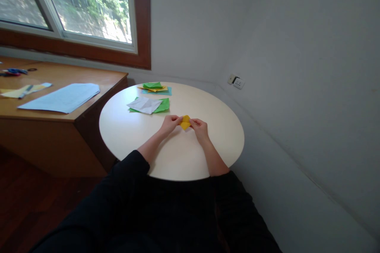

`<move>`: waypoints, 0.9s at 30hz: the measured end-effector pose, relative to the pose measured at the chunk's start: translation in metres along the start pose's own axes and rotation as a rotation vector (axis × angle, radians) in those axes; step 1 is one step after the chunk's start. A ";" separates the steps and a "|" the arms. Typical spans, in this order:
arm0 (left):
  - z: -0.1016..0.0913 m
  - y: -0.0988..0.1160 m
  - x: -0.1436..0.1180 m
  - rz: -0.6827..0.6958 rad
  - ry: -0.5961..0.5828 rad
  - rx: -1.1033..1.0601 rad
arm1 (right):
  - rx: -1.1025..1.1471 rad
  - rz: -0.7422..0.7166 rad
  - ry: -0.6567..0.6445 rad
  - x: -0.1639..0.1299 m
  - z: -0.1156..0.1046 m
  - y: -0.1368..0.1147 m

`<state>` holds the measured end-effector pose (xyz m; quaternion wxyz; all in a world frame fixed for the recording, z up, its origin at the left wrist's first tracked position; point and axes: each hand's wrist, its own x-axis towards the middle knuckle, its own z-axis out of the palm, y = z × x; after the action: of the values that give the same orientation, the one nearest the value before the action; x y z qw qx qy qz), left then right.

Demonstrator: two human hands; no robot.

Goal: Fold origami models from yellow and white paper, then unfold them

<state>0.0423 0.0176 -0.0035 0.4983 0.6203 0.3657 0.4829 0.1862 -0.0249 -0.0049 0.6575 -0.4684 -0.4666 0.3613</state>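
The small folded yellow paper square lies mid-fold on the round cream counter, pinched at its edges between left hand and right hand, seemingly needing a firm crease next

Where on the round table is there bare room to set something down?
Bare: the left part of the round table beside the left hand, and the right part past the right hand. Crowded: behind the yellow paper, where the white sheet and the coloured stack lie.
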 end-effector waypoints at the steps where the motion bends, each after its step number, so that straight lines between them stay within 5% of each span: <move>1: 0.000 0.000 0.000 0.000 -0.003 -0.001 | -0.003 -0.002 0.003 0.000 0.000 0.000; 27: 0.005 0.009 -0.005 -0.040 -0.035 -0.219 | 0.003 -0.048 0.097 0.003 0.000 0.001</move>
<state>0.0452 0.0096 0.0041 0.5790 0.5632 0.3140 0.4990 0.1873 -0.0221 -0.0051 0.6887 -0.4728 -0.4447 0.3230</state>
